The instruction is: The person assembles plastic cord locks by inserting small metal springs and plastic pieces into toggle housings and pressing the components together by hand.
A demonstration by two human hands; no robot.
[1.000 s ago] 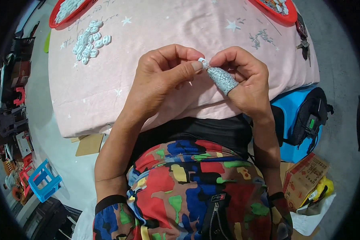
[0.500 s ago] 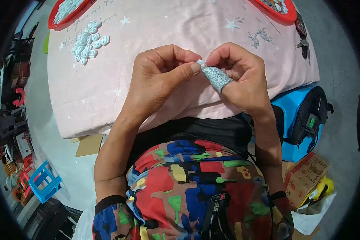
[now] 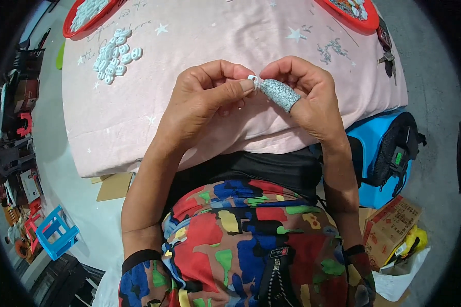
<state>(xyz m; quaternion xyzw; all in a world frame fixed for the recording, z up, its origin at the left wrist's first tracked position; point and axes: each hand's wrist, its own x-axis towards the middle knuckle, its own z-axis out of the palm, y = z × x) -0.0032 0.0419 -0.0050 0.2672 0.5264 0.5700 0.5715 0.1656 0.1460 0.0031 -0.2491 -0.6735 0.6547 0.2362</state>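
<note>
Between its thumb and index finger, my left hand (image 3: 205,97) pinches a small white plastic piece (image 3: 253,79) with a hole showing in it. Close beside it on the right is my right hand (image 3: 312,97), its thumb covered by a speckled grey knitted finger sleeve (image 3: 281,95). The right index finger curls in against the sleeved thumb tip, next to the white piece. Whether something tiny sits between those two fingertips is too small to tell. Both hands are above the near half of a pink cloth (image 3: 118,120) with white stars.
Loose white oval pieces (image 3: 112,56) lie at the cloth's left. Small grey slivers (image 3: 333,50) are scattered at the right, near keys (image 3: 388,56). Red baskets stand at the far left (image 3: 69,31) and far right (image 3: 361,26). A blue stool (image 3: 56,233) is on the floor.
The right fingertips have drawn slightly back from the white piece, and the sleeved thumb has turned flatter. More of the white piece and its hole shows now. My left hand keeps its pinch.
</note>
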